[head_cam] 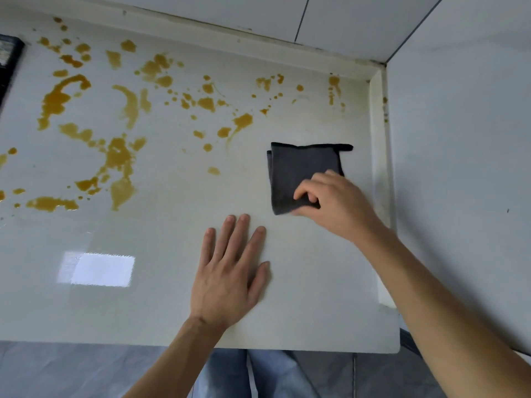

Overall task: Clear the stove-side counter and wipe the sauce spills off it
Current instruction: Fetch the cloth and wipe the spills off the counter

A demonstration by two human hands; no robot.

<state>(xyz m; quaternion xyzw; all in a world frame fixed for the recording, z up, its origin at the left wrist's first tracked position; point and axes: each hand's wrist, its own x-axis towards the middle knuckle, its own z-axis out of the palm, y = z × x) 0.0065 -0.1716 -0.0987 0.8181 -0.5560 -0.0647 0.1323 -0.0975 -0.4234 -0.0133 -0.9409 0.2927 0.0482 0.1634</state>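
The right hand reaches in from the lower right and grips a folded dark grey cloth by its near corner, fingers curled over the top and the thumb tucked beneath the edge, where the fabric looks slightly blurred. The cloth lies flat on the pale glossy counter, near the right-hand raised lip, with a small black loop or tab jutting from its far right corner. The hand covers the cloth's near right part, so its full outline there cannot be made out. The left hand lies palm down on the counter just beside and in front of the cloth, fingers straight and a little spread, holding nothing. Brown-orange sauce spills are scattered in blotches, streaks and drips across the far and left parts of the counter, the nearest of them apart from the cloth; some run out of view past the left edge. At the upper left a dark framed object, possibly the stove's edge, is mostly cut off. White wall tiles rise behind the counter and a plain wall stands at the right. Below the counter's front edge, blue jeans and grey floor show.
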